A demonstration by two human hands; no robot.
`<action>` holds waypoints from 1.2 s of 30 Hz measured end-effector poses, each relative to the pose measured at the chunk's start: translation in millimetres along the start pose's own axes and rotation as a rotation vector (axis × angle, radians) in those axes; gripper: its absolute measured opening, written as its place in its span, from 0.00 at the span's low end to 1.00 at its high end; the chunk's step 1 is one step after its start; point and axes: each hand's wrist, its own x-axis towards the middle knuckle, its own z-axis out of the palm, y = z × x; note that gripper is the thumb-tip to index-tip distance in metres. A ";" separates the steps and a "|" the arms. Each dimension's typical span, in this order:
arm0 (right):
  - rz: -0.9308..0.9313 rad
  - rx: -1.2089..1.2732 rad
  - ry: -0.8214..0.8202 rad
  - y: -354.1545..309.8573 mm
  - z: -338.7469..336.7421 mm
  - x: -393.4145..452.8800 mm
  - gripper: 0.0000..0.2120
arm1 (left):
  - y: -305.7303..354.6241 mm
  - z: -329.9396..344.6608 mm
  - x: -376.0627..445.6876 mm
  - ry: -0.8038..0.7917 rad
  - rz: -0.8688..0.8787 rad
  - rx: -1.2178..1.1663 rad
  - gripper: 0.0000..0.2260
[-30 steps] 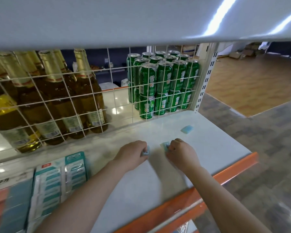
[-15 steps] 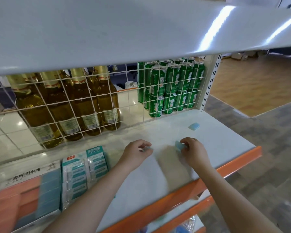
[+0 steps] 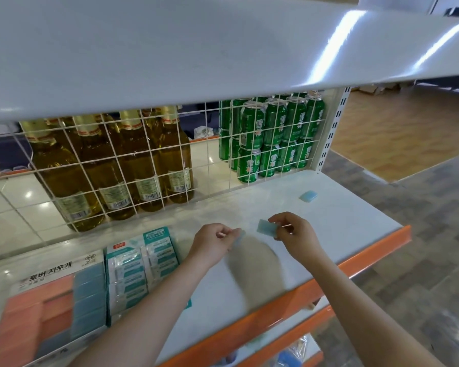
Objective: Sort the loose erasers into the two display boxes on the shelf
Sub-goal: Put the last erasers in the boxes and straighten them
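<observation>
In the middle of the picture, the left hand [image 3: 214,243] pinches a pale eraser [image 3: 239,237] over the white shelf [image 3: 342,234]. The right hand [image 3: 294,234] pinches a blue eraser [image 3: 266,228]. One more blue eraser [image 3: 308,196] lies alone on the shelf, up to the right. Two display boxes sit at the lower left: an orange and blue box [image 3: 51,305] and a teal box [image 3: 141,263].

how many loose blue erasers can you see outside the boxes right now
3: one pinched in the right hand (blue eraser), one pale one held in the left hand, partly hidden, and one lying alone on the shelf farther right.
</observation>
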 end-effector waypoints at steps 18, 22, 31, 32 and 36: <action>0.001 0.047 -0.004 -3.1 10.7 -4.4 0.16 | -1.1 -7.2 -6.4 -0.036 -0.028 -0.064 0.06; -0.032 -0.127 -0.059 -4.2 10.0 -1.7 0.15 | 0.5 -11.1 -10.0 -0.034 -0.036 -0.112 0.06; -0.041 -0.346 -0.134 2.0 15.9 -4.9 0.14 | 3.7 -18.4 -14.4 -0.028 -0.032 -0.186 0.05; -0.026 -0.367 -0.133 2.9 16.2 -5.5 0.14 | 3.8 -19.1 -14.5 -0.019 -0.033 -0.192 0.05; 0.049 -0.388 -0.112 7.3 14.1 -6.7 0.06 | 4.8 -21.7 -15.5 -0.007 -0.051 -0.207 0.06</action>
